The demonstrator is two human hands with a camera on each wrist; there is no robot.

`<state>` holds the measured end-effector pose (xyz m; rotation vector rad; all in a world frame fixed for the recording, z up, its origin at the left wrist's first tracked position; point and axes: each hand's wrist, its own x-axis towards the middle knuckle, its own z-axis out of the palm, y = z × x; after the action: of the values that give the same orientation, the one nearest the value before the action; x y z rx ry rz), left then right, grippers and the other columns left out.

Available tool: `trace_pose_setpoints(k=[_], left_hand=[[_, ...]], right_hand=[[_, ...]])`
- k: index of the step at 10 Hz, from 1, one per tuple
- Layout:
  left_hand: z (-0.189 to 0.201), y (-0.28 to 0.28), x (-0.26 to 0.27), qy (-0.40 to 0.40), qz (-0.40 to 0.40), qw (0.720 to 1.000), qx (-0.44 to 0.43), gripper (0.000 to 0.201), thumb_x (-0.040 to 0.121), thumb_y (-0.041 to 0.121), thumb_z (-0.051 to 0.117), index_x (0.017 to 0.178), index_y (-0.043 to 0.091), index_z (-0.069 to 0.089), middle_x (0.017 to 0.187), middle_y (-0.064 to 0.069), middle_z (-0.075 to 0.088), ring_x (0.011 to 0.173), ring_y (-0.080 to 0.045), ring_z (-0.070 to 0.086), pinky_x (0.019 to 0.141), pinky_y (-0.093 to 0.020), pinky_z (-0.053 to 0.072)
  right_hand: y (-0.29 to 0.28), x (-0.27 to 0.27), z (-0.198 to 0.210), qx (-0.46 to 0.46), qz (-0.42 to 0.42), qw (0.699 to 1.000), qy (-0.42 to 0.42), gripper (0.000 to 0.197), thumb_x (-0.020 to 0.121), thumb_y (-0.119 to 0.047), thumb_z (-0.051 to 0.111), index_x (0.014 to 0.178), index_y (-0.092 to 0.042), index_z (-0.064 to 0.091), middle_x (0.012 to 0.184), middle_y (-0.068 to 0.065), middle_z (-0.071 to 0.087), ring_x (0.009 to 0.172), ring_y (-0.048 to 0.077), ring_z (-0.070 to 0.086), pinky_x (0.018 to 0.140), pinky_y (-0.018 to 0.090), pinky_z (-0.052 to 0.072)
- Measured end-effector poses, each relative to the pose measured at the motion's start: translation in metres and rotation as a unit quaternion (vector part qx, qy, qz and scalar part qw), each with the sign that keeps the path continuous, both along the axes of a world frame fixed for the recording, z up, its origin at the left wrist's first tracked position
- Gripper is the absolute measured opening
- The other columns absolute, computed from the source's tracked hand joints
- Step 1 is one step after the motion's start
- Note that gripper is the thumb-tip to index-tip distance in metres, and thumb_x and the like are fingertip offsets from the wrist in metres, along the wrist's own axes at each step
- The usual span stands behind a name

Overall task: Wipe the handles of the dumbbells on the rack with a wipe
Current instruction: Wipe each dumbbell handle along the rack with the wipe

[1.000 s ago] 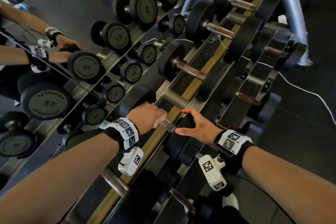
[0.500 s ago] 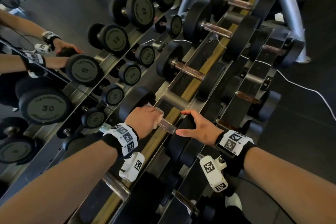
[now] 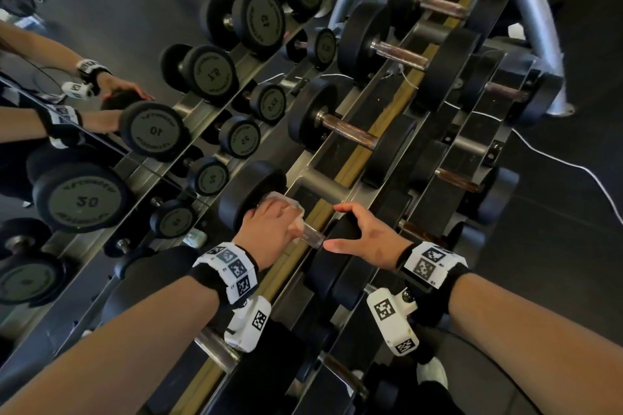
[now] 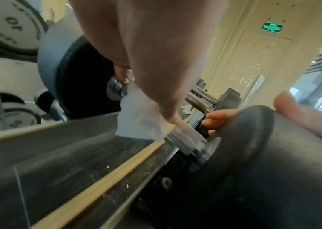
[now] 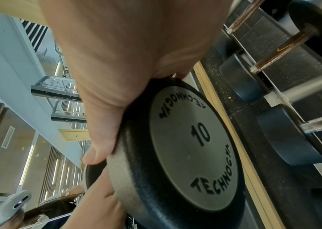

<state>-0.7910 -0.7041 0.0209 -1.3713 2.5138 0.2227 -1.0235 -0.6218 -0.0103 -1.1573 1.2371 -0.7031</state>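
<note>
A black dumbbell marked 10 [image 5: 191, 147] lies on the rack's top tier. My left hand [image 3: 279, 222] grips a white wipe [image 3: 293, 212] wrapped around its metal handle [image 3: 312, 239], close to the far head [image 3: 249, 189]. In the left wrist view the wipe [image 4: 138, 120] hangs below the hand [image 4: 156, 62], and a short bare stretch of handle [image 4: 183, 139] shows beside the near head [image 4: 254, 147]. My right hand [image 3: 340, 229] cups that near head [image 3: 337, 266], thumb on one side and fingers [image 4: 220, 116] over the rim. The right wrist view shows the same hold [image 5: 117, 69].
More dumbbells with rusty handles [image 3: 347, 131] [image 3: 399, 55] sit farther along the rack's yellow strip [image 3: 354, 158]. A lower tier [image 3: 455, 178] holds smaller ones on the right. A mirror [image 3: 151, 130] on the left repeats the rack. A white cable [image 3: 573, 165] crosses the dark floor.
Little differs. My left hand stays wrapped on the handle, and a bit more of the wipe now shows past its knuckles. My right hand keeps its place on the near head.
</note>
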Motion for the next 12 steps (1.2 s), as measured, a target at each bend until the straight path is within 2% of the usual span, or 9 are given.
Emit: trace_pose_setpoints(k=[2, 4, 5, 7, 8, 9, 10, 11, 12], left_hand=[[0.001, 0.015, -0.009, 0.017, -0.166, 0.983, 0.079, 0.053, 0.093, 0.021, 0.053, 0.143, 0.033, 0.039, 0.147, 0.009, 0.036, 0.140, -0.017, 0.025, 0.108, -0.047, 0.034], [0.018, -0.018, 0.003, 0.075, 0.001, 0.996, 0.043, 0.036, 0.097, 0.002, 0.048, 0.131, 0.000, 0.058, 0.139, -0.015, 0.053, 0.130, -0.030, 0.046, 0.107, -0.033, 0.032], [0.018, 0.001, -0.004, 0.067, -0.019, 0.997, 0.013, 0.036, 0.097, 0.002, 0.048, 0.132, -0.001, 0.056, 0.142, -0.016, 0.051, 0.134, -0.027, 0.040, 0.110, -0.030, 0.023], [0.027, 0.055, -0.024, -0.018, -0.003, 0.978, 0.210, 0.065, 0.097, 0.000, 0.039, 0.155, 0.020, 0.019, 0.164, -0.001, 0.011, 0.151, -0.028, 0.000, 0.119, -0.058, 0.005], [0.025, 0.055, -0.016, 0.004, 0.031, 0.993, 0.115, 0.066, 0.096, -0.002, 0.039, 0.155, 0.023, 0.022, 0.163, -0.001, 0.021, 0.151, -0.019, 0.010, 0.123, -0.039, 0.004], [0.037, 0.045, -0.018, -0.265, -0.074, 0.961, -0.021, 0.047, 0.088, 0.008, 0.047, 0.130, 0.023, 0.061, 0.134, -0.002, 0.061, 0.135, -0.027, 0.044, 0.121, -0.042, 0.018], [0.018, 0.040, -0.018, -0.303, -0.015, 0.953, 0.001, 0.040, 0.091, 0.009, 0.043, 0.127, 0.003, 0.060, 0.130, -0.022, 0.057, 0.128, -0.050, 0.041, 0.114, -0.059, 0.022], [0.014, 0.066, -0.022, 0.144, 0.283, 0.933, 0.171, 0.054, 0.094, 0.003, 0.036, 0.146, 0.017, 0.040, 0.137, -0.014, 0.053, 0.125, -0.032, 0.052, 0.110, -0.031, 0.031], [0.006, 0.080, -0.020, 0.284, 0.286, 0.891, 0.210, 0.046, 0.101, 0.014, 0.038, 0.142, 0.034, 0.045, 0.124, -0.006, 0.061, 0.113, -0.016, 0.060, 0.095, -0.017, 0.040]], right_hand=[[-0.001, 0.000, 0.000, 0.003, -0.003, 1.000, -0.007, 0.080, 0.075, -0.045, 0.082, 0.140, -0.033, 0.037, 0.127, -0.003, 0.053, 0.114, 0.013, 0.057, 0.096, 0.035, 0.054], [-0.001, -0.002, 0.002, 0.008, 0.008, 1.000, -0.003, 0.079, 0.078, -0.042, 0.080, 0.141, -0.032, 0.035, 0.129, -0.005, 0.051, 0.115, 0.011, 0.054, 0.090, 0.025, 0.051], [-0.001, -0.001, 0.002, 0.012, 0.004, 1.000, -0.012, 0.079, 0.077, -0.042, 0.081, 0.141, -0.033, 0.036, 0.126, -0.006, 0.052, 0.114, 0.011, 0.055, 0.091, 0.028, 0.052], [-0.003, -0.001, -0.005, -0.001, 0.006, 1.000, -0.003, 0.079, 0.074, -0.049, 0.081, 0.138, -0.036, 0.037, 0.125, -0.007, 0.052, 0.113, 0.009, 0.056, 0.090, 0.027, 0.053], [-0.005, -0.002, -0.007, 0.000, 0.012, 1.000, -0.002, 0.083, 0.067, -0.057, 0.081, 0.137, -0.039, 0.038, 0.125, -0.007, 0.052, 0.112, 0.010, 0.057, 0.090, 0.028, 0.054], [-0.006, -0.003, -0.009, 0.000, 0.013, 1.000, 0.003, 0.084, 0.066, -0.058, 0.081, 0.136, -0.040, 0.039, 0.123, -0.008, 0.054, 0.113, 0.011, 0.058, 0.095, 0.034, 0.054], [-0.005, -0.003, -0.009, -0.001, 0.014, 1.000, 0.009, 0.084, 0.064, -0.061, 0.080, 0.134, -0.042, 0.039, 0.120, -0.010, 0.055, 0.109, 0.009, 0.059, 0.093, 0.032, 0.055], [-0.005, -0.002, -0.007, -0.001, 0.011, 1.000, 0.011, 0.086, 0.061, -0.063, 0.079, 0.134, -0.043, 0.039, 0.121, -0.009, 0.055, 0.110, 0.011, 0.059, 0.094, 0.035, 0.055], [-0.004, -0.001, -0.007, -0.001, 0.010, 1.000, 0.006, 0.079, 0.068, -0.055, 0.082, 0.134, -0.040, 0.040, 0.122, -0.004, 0.056, 0.108, 0.013, 0.061, 0.093, 0.037, 0.056]])
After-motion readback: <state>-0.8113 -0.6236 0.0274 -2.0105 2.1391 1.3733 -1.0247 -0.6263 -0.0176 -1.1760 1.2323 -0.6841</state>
